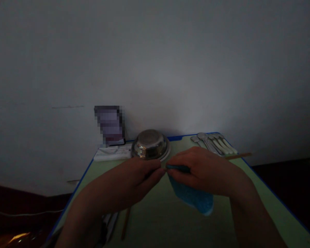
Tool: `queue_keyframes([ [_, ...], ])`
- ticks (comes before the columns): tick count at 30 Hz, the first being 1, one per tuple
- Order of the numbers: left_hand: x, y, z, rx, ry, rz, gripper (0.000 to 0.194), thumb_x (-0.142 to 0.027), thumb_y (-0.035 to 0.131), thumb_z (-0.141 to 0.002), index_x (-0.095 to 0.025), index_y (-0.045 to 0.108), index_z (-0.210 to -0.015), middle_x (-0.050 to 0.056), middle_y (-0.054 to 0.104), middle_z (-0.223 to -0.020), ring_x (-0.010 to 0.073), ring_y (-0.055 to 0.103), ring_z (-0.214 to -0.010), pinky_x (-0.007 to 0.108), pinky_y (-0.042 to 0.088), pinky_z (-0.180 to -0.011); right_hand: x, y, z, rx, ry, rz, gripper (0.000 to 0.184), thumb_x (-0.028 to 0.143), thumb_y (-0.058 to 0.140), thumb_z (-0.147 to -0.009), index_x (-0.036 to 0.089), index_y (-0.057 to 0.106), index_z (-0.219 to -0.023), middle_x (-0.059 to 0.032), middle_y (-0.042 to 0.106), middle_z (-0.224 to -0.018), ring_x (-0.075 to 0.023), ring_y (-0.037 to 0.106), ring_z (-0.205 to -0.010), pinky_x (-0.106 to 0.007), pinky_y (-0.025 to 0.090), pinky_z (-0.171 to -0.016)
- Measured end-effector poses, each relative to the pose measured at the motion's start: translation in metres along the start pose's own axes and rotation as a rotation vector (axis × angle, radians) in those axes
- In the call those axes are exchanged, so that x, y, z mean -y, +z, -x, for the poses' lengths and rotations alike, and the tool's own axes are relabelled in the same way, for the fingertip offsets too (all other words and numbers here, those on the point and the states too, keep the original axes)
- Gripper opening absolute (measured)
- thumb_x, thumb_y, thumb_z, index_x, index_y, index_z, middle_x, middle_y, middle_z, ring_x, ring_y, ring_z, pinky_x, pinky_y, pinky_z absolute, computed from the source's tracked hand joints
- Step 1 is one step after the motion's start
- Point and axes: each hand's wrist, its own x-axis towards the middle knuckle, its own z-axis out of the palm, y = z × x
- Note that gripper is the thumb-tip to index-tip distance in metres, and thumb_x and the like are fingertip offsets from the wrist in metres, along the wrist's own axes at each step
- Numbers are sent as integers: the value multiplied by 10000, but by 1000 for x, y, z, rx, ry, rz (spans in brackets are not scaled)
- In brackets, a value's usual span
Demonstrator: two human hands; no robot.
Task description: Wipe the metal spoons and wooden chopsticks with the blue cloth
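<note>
My right hand [196, 168] is closed round a blue cloth [192, 196], whose loose end hangs below the fingers. A thin wooden chopstick [239, 156] sticks out past the right side of that hand, and its middle is hidden by the hand and cloth. My left hand [142, 175] is pinched, its fingertips close to the right hand's, where the thin tip of the chopstick seems to show between them. Both hands are above the front of an upturned metal bowl [150, 143].
On the green table [165, 220] with its blue edge, several spoons and white-handled cutlery [214, 143] lie back right. A phone-like screen [111, 125] leans on the wall behind a white box [113, 152]. Metal cutlery [111, 225] and another brown stick [125, 224] lie near left.
</note>
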Motion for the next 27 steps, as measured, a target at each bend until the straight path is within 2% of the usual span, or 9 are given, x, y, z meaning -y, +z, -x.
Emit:
queue_keyframes([
  [9, 1, 1, 1, -20, -50, -46, 337, -370, 286, -930, -202, 571, -862, 3, 646, -796, 156, 601, -709, 258, 432, -638, -3, 2, -1, 4, 13, -13, 228, 311, 438, -853, 187, 617, -785, -17, 638, -723, -108, 540, -643, -235, 329, -613],
  [20, 2, 2, 3, -58, -23, -62, 330, -346, 276, -926, -197, 558, -842, -7, 629, -755, 156, 602, -693, 256, 395, -603, -5, 2, -1, 9, 23, 12, 235, 334, 428, -858, 192, 582, -750, -7, 631, -710, -108, 548, -648, -247, 327, -623],
  [27, 6, -2, 8, -30, -48, -70, 327, -368, 296, -917, -200, 573, -873, -9, 622, -738, 152, 589, -656, 251, 381, -564, -7, 4, 1, -7, 54, 6, 230, 332, 435, -855, 197, 592, -755, -3, 625, -686, -100, 525, -619, -243, 306, -591],
])
